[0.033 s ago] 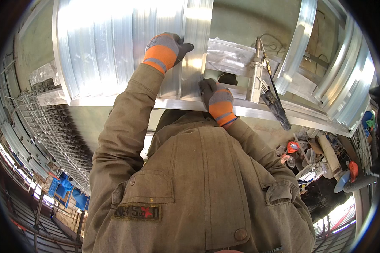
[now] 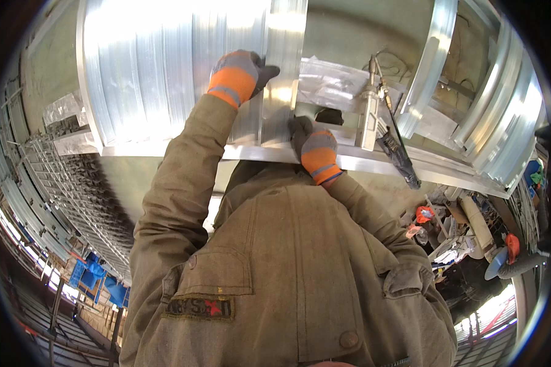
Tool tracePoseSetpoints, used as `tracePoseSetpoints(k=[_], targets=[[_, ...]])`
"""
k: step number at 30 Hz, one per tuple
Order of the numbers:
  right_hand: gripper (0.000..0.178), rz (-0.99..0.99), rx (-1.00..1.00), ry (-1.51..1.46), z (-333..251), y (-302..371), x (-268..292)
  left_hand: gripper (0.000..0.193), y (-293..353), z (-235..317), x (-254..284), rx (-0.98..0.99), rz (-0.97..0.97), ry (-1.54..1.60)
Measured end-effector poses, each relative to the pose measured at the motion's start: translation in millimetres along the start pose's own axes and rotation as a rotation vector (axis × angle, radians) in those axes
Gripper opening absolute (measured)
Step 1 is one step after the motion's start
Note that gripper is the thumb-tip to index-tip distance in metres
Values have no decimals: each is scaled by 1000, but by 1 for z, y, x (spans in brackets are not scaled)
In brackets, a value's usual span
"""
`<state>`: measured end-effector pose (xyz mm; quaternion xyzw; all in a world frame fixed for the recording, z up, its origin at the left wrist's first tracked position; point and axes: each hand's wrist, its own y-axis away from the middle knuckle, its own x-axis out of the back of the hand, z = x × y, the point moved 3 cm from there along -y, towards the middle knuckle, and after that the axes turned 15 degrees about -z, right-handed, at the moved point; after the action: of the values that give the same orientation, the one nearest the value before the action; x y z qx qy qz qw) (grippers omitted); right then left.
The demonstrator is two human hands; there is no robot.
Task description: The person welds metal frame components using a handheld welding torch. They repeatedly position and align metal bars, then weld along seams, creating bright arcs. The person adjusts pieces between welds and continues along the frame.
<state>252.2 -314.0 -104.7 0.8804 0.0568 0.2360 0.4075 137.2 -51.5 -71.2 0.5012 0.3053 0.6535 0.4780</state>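
Observation:
Both my hands wear grey-and-orange work gloves with dark fingertips. My left hand rests on the ribbed silvery metal panel, its visible digits stretched across the seam toward the rightmost metal plank. The rest of its fingers are hidden behind the back of the hand. Nearer to me, my right hand is closed at that plank's lower right edge, beside the front rail of the metal frame. Its fingertips are partly hidden. To its right, a pneumatic-looking tool with a hose stands at the rail.
Loose metal planks lie across the frame's right part. A dark round object shows behind my right hand. Stacked metal lattice stands at the left. Cluttered tubes and an orange-red item lie at lower right.
My left hand has shifted very slightly toward me on the panel. My right hand stays at the plank's edge.

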Motion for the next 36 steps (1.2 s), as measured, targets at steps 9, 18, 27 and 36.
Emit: tracePoseSetpoints(k=[9, 18, 27, 36], targets=[[41, 58, 43, 20, -18, 6, 11, 56, 13, 14, 3, 62, 17, -24], [34, 107, 152, -21, -36, 24, 23, 56, 21, 20, 2, 95, 25, 5], [42, 728, 560, 478, -108, -39, 274, 56, 26, 19, 3, 68, 43, -10], [67, 818, 541, 978, -215, -278, 467, 55, 27, 22, -8, 96, 145, 145]])
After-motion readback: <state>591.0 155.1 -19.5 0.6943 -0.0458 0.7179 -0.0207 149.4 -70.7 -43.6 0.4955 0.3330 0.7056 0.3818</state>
